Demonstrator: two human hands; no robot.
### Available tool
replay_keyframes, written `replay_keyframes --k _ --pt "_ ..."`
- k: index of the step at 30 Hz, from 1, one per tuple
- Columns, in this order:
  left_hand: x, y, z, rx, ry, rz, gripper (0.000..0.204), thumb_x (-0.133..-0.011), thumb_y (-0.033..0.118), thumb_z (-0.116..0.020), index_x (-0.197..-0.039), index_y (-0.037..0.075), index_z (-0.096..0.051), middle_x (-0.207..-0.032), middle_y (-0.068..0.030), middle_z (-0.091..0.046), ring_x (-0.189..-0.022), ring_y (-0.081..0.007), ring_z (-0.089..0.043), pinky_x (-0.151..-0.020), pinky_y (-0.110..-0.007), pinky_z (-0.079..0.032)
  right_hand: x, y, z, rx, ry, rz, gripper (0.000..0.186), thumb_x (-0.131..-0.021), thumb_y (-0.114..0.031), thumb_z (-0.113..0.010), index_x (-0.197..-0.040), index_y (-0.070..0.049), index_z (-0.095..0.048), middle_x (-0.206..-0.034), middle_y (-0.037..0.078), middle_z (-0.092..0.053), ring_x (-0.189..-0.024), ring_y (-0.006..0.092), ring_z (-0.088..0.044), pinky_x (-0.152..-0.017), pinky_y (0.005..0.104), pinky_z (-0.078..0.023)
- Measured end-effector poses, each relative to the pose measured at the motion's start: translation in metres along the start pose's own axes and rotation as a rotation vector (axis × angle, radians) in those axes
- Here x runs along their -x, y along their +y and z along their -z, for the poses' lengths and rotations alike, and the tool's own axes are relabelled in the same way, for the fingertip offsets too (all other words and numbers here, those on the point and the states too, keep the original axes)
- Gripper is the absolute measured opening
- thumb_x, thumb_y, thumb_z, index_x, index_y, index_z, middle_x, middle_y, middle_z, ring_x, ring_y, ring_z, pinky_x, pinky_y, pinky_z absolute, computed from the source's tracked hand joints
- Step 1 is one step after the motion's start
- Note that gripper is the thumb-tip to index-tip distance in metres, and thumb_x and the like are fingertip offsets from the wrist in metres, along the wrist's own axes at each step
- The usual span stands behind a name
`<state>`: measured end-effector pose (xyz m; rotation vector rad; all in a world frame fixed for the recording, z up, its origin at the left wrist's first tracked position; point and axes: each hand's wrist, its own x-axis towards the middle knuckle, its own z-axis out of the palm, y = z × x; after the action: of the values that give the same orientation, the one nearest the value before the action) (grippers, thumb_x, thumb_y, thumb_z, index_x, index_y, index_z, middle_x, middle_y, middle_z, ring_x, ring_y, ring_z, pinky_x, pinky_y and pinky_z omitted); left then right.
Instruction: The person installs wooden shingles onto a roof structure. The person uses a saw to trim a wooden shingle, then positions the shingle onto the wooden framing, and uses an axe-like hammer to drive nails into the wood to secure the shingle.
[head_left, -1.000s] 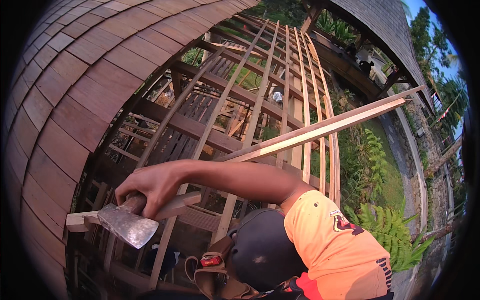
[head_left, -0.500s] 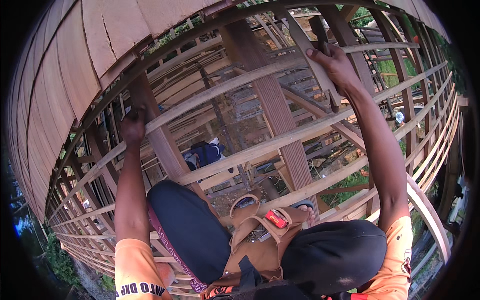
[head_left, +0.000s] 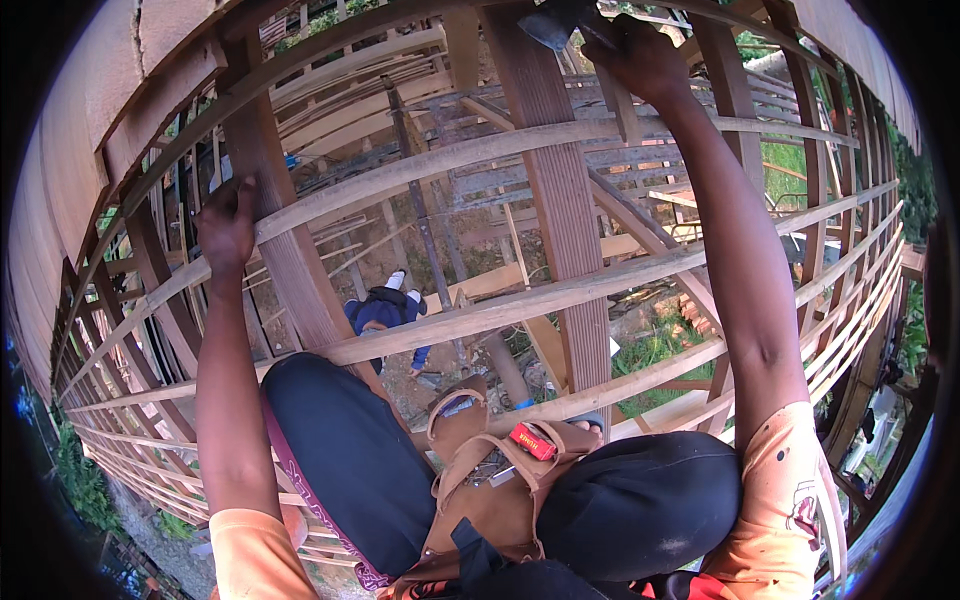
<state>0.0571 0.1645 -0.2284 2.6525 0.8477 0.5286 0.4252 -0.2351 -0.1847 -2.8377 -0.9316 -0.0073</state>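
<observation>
My left hand (head_left: 228,225) is closed around a pale wooden batten (head_left: 400,174), beside a dark brown rafter (head_left: 262,160). Higher up on the right, my right hand (head_left: 640,62) grips a tool with a broad metal blade that looks like a hatchet (head_left: 548,28). Just below that hand a narrow piece of wood (head_left: 622,108) hangs down; whether my fingers also hold it is hidden. Between my bent knees lies a brown tool pouch (head_left: 497,515), with a red box (head_left: 533,441) and loose metal pieces in its pockets.
Wooden shingles (head_left: 60,180) cover the roof at far left. Open gaps between battens and another rafter (head_left: 560,210) drop to the ground, where a person in blue (head_left: 385,308) bends over. My sandalled foot (head_left: 592,420) rests near a batten.
My right hand has moved up and left, and the bladed tool now shows. The wide shingle it held no longer shows flat. My view has shifted; the person below has bent lower.
</observation>
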Motion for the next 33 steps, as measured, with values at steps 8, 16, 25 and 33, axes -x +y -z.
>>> replay_keyframes --k 8,16,25,33 --pt "0.01 -0.026 0.015 0.433 0.051 0.102 0.023 -0.092 0.023 -0.07 -0.086 0.002 -0.064 -0.08 -0.0028 -0.063 -0.076 -0.0091 -0.055 -0.069 -0.028 -0.043 -0.002 -0.006 -0.009 -0.067 0.029 -0.09 0.06 -0.083 -0.057 -0.059 -0.117 -0.009 -0.066 -0.114 0.021 -0.067 -0.105 0.0386 -0.066 -0.089 0.0486 -0.052" --pt "0.112 0.175 0.086 0.588 -0.49 -0.153 0.024 -0.087 0.019 -0.071 -0.1 0.0 -0.065 -0.097 -0.0101 -0.064 -0.091 -0.0239 -0.06 -0.087 -0.035 -0.046 0.018 -0.013 -0.002 -0.053 0.037 -0.145 0.055 -0.085 -0.054 -0.058 -0.118 -0.01 -0.065 -0.108 0.02 -0.07 -0.101 0.0389 -0.068 -0.086 0.0509 -0.054" --pt "0.148 0.238 0.085 0.601 -1.406 -0.491 0.023 -0.097 0.02 -0.06 -0.089 -0.002 -0.063 -0.07 -0.0167 -0.06 -0.066 -0.0374 -0.06 -0.061 -0.044 -0.046 0.023 -0.013 -0.001 -0.117 -0.011 -0.242 0.051 -0.087 -0.051 -0.062 -0.12 -0.012 -0.066 -0.117 0.015 -0.069 -0.105 0.0333 -0.069 -0.089 0.0477 -0.056" --pt "0.357 0.203 0.052 0.135 -1.359 -0.462 0.015 -0.082 0.006 -0.055 -0.079 -0.003 -0.066 -0.084 -0.0227 -0.069 -0.079 -0.0397 -0.069 -0.072 -0.047 -0.056 0.031 -0.016 0.001 -0.249 0.026 -0.223 0.048 -0.088 -0.05 -0.062 -0.118 -0.012 -0.066 -0.113 0.015 -0.069 -0.107 0.0326 -0.068 -0.089 0.0467 -0.055"
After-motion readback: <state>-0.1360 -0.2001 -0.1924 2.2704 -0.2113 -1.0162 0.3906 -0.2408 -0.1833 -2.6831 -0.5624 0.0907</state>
